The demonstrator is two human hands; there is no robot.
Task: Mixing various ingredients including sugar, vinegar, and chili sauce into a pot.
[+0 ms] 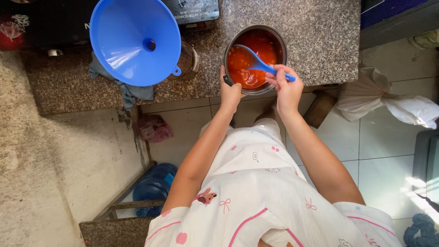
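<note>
A metal pot (280,42) of chunky red sauce (244,61) stands at the front edge of a speckled granite counter (320,41), and everything else is placed from it. The left hand (230,93) grips the pot's near rim on its left side, thumb up against the wall and fingers wrapped around a dark handle stub there. The right hand (287,88) sits just right of that, at the near rim, fingers pinched closed around the handle of a blue plastic spoon (260,65). The spoon slants up and left from the hand, its bowl resting in the sauce near the pot's middle.

Left of the pot, a wide blue funnel (135,42) sits in the mouth of a clear glass jar (188,60), the jar just beside the pot without touching it. A grey-blue cloth (130,91) lies under the funnel's near side, hanging toward the counter edge. Behind the jar, farther from the person than the pot, is the corner of a dark appliance (194,11).

Below and left of the pot, on the floor, lie blue water bottles (155,185) in a metal frame. To the pot's right, a white bag (388,100) rests on the tiled floor (379,155).
</note>
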